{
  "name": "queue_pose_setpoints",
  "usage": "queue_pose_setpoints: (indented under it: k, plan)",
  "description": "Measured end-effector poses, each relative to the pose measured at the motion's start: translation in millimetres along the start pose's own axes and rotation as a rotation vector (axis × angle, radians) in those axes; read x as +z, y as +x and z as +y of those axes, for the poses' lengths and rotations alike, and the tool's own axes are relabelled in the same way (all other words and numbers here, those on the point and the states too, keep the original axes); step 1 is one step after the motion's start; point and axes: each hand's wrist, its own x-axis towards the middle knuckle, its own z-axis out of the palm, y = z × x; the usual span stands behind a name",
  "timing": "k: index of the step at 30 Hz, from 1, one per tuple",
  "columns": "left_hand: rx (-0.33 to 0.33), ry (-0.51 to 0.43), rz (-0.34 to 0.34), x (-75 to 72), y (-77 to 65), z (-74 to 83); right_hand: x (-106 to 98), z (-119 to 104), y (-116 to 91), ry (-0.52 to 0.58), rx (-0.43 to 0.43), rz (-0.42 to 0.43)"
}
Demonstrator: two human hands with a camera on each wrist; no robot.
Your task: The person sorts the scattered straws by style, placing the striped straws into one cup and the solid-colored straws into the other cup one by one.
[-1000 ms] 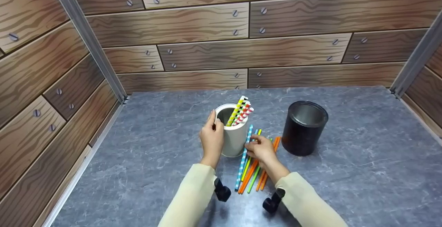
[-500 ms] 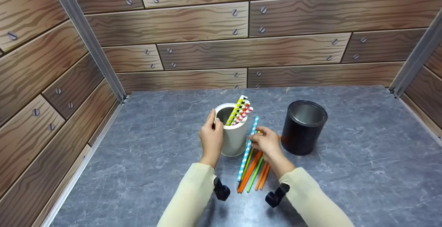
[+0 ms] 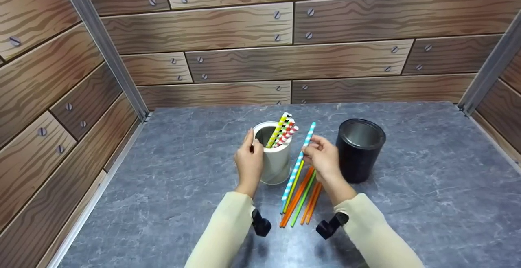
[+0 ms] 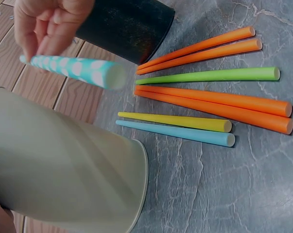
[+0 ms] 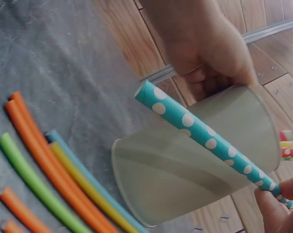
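Note:
My left hand (image 3: 249,164) grips the rim of a pale grey-white can (image 3: 274,168) from its left side. Several patterned paper straws (image 3: 281,131), with yellow, red and black bands, lean out of its mouth. Between thumb and fingers my right hand (image 3: 324,159) pinches a turquoise paper straw with white dots (image 5: 209,141). This straw slants in the air to the right of the can, top end above rim height and lower end toward me. In the left wrist view it hangs above the table, apart from the can's wall.
Plain straws lie on the grey table: orange ones (image 4: 209,104), a green one (image 4: 209,75), a yellow one (image 4: 180,121) and a light blue one (image 4: 180,133). A black can (image 3: 358,158) stands just right of my right hand. Wood-patterned walls (image 3: 244,66) enclose the table.
My right hand has lifted the dotted turquoise straw off the other straws and moved it up and to the right. The left hand and the white can have stayed in place.

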Motion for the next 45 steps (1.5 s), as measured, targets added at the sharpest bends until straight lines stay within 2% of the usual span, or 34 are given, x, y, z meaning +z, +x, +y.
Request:
queue_pose_setpoints:
  k: [16,26,34,40,45]
  plan:
    - [0.018,-0.022,0.012,1.0,-0.1,-0.5,2,-39,-11,0.132,-0.213,0.075]
    - [0.025,-0.004,0.017,0.5,-0.9,-0.3,8,-56,-21,0.264,-0.419,0.102]
    - [0.021,-0.013,0.009,0.5,-0.6,-0.4,13,-62,-28,0.269,-0.602,0.119]
    - [0.009,-0.014,0.005,1.7,0.6,-1.7,18,-57,-29,0.215,-0.777,0.132]
    - [0.014,-0.019,0.012,2.1,0.8,-2.9,22,-48,-27,0.13,-0.842,0.135]
